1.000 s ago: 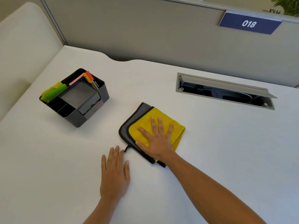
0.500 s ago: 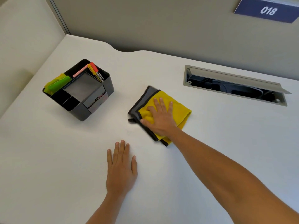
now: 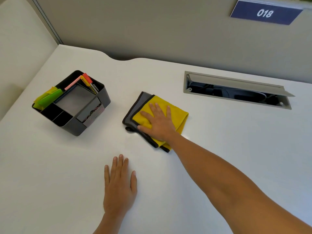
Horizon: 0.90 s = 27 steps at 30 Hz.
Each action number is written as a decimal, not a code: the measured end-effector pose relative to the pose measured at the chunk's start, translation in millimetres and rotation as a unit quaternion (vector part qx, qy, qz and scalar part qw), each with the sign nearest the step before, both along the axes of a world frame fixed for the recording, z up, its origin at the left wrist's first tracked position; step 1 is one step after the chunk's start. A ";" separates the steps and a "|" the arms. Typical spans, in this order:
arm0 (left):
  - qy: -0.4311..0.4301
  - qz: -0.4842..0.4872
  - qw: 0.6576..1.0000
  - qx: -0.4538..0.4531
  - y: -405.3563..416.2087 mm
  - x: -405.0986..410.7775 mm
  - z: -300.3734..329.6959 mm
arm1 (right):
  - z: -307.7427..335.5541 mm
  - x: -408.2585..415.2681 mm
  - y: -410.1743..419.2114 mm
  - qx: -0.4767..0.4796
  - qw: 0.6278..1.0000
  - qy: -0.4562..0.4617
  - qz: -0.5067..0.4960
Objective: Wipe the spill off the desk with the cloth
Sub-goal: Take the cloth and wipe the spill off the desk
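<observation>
Here the cloth [image 3: 175,112], yellow on top with a grey underside and dark edging, lies folded flat mid-tabletop [image 3: 219,141]. A faint wet glint shows just right of its near corner. To its left stands a black desk organiser [image 3: 79,114] with pens and sticky notes; far right is an open cable hatch [image 3: 236,90], and a blue "018" sign [image 3: 265,13] hangs on the partition. The right hand [image 3: 158,122] presses the cloth, fingers spread flat, gripping nothing. The left hand [image 3: 119,188] rests palm-down nearer, fingers extended on bare tabletop.
</observation>
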<state>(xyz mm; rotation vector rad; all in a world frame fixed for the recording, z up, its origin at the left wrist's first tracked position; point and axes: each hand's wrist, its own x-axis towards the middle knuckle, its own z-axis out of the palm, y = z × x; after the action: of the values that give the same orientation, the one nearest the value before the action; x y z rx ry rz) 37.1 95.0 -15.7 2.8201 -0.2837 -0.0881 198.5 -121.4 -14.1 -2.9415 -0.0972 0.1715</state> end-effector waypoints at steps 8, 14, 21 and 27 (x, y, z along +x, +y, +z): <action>0.001 -0.001 1.000 -0.008 0.6 1.1 -2.5 | 1.8 29.3 -69.0 0.009 0.987 0.014 -0.161; -0.005 0.002 1.000 -0.009 0.0 0.5 -3.3 | -1.4 0.4 -142.2 0.009 0.959 0.006 -0.282; -0.021 0.005 1.000 -0.014 -1.5 -0.6 -5.8 | -4.5 -12.9 -148.1 -0.003 0.938 -0.010 -0.347; -0.022 0.003 1.000 -0.007 -2.5 0.3 -6.0 | -3.3 2.3 -104.5 -0.001 0.969 -0.001 -0.248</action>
<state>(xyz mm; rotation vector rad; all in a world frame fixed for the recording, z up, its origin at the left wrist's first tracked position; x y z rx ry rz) 37.4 92.5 -21.7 2.8116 -0.2857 -0.0236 200.8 -226.0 -17.3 -2.8566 0.6300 0.0926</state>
